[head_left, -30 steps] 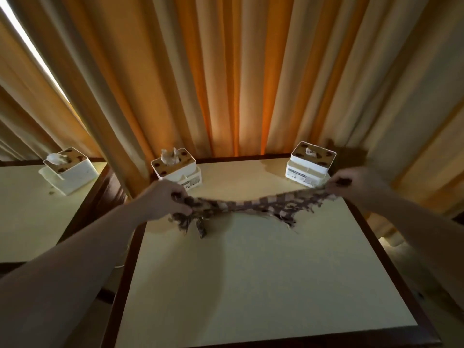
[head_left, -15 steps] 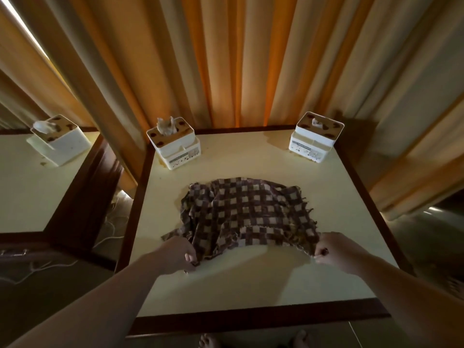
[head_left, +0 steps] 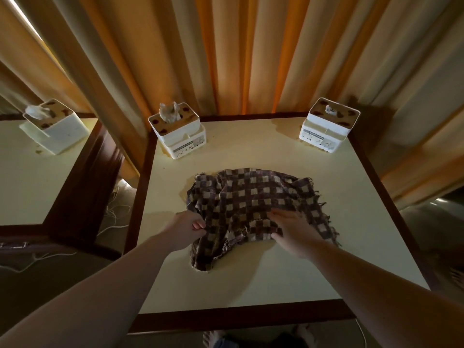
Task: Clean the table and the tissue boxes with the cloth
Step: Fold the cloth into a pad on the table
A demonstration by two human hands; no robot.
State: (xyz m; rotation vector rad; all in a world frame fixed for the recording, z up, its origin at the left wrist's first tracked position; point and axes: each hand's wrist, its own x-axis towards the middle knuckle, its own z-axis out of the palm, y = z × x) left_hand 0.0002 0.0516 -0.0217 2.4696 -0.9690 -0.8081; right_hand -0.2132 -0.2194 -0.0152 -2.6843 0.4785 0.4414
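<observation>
cloth [head_left: 253,199] now spread flat mid-desk [head_left: 351,259], no longer stretched in air | left grip [head_left: 187,228] pinching near-left cloth edge | right grip [head_left: 292,232] released, flat on cloth | ready to wipe | tissue boxes [head_left: 179,133] [head_left: 326,128] at far corners, untouched

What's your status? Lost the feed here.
Left hand pinching checked cloth edge. Right hand flat on cloth, open. Cloth spread on table. Two tissue boxes at far corners, nothing blocking.

Printed labels on both tissue boxes [head_left: 177,133] [head_left: 329,128], far too small and blurred for reading.
</observation>
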